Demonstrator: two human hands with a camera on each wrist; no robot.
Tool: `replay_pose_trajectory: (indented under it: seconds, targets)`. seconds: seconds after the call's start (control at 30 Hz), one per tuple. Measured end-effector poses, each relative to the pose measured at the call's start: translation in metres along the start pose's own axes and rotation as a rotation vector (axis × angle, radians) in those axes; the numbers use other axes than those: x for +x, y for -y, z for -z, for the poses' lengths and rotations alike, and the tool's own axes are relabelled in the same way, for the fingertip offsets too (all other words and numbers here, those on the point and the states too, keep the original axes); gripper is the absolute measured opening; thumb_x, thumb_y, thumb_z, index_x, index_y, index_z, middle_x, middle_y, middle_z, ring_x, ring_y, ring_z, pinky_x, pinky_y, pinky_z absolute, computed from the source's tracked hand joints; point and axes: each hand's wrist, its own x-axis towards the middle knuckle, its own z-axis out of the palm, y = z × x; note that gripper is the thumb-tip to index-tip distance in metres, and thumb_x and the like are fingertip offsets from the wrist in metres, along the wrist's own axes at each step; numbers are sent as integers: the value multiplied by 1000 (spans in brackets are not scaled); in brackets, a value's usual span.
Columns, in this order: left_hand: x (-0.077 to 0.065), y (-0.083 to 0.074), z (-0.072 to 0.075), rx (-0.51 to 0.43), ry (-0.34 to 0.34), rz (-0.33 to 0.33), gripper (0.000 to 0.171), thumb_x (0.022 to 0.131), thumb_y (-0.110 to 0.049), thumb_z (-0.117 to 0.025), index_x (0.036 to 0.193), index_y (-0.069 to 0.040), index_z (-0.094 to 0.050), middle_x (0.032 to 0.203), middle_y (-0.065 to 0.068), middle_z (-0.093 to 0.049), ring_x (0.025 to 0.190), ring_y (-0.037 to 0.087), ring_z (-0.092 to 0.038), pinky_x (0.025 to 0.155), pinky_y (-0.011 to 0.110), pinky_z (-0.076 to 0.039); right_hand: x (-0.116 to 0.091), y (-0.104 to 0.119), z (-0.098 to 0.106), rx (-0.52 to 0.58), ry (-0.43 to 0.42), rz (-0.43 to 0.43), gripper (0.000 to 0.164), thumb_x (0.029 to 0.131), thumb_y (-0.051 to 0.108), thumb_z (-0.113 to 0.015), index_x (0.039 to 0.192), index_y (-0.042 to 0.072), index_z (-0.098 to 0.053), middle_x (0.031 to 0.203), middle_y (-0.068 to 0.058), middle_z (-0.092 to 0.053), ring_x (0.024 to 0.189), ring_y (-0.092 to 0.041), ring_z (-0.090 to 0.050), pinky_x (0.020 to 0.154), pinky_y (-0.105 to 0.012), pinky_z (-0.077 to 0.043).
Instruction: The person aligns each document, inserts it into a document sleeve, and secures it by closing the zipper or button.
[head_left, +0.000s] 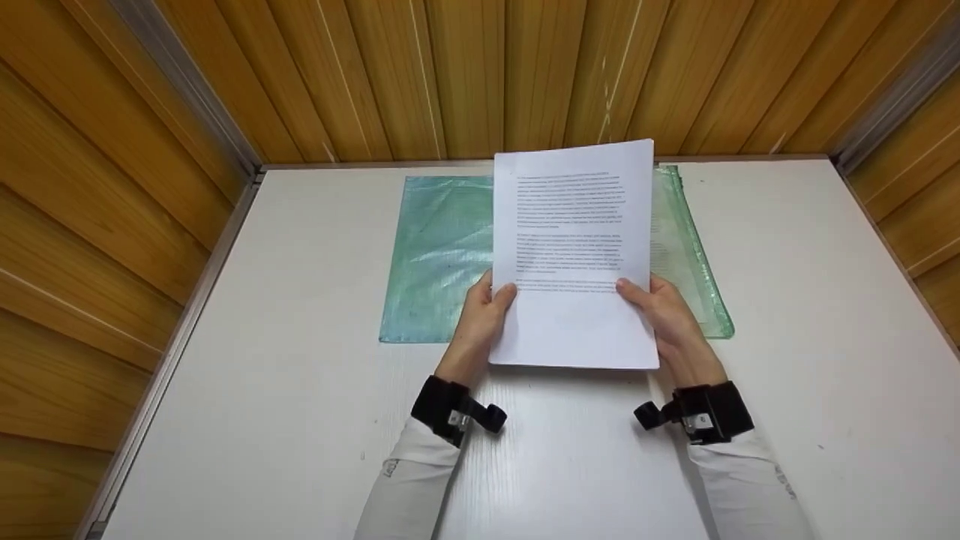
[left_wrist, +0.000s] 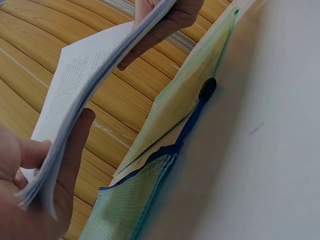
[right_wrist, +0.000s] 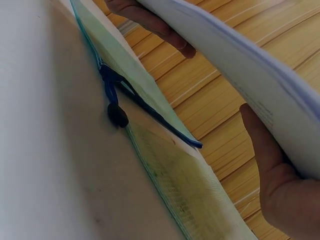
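Head view: printed paper stack (head_left: 570, 326) held up from both sides

Left hand (head_left: 478, 319) and right hand (head_left: 673, 316) each pinch a side edge, thumbs on the printed face; it is raised over the white table (head_left: 300, 337), green pouch material (head_left: 442, 255) showing either side

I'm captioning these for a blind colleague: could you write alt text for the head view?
A person's left hand and right hand hold printed paper by its sides above a white table. Green pouch material shows beyond it on both sides, before a wood-plank wall.
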Motion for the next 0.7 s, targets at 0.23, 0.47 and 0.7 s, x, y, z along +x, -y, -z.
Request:
replay_pose_trajectory:
  seconds: [0.23, 0.47, 0.7]
  targets:
    - [-4, -10, 2, 62, 9, 46, 34, 101, -7, -51, 135, -10, -56, 110, 14, -71, 80, 14, -65, 69, 25, -52, -5, 8, -1, 36, -8, -48, 39, 100, 16, -58, 138, 10, -49, 99, 7, -76, 88, -11, -73, 76, -25, -58]
    - [-3, -7, 4, 156, 18, 29, 35, 97, -7, -58, 132, -5, -59, 108, 21, -72, 78, 16, -68, 67, 28, -56, -5, 12, 8, 3, -6, -52, 48, 100, 17, -58, 144, 6, -43, 99, 8, -75, 89, -11, -73, 77, -25, -58]
    - [-4, -7, 4, 329, 36, -22, 39, 100, -20, -57, 138, -7, -56, 111, 18, -74, 92, 17, -71, 77, 28, -56, -8, 17, 26, 41, -26, -10, 51, 98, 18, -61, 146, 11, -44, 103, 8, -76, 89, -11, -73, 73, -24, -58]
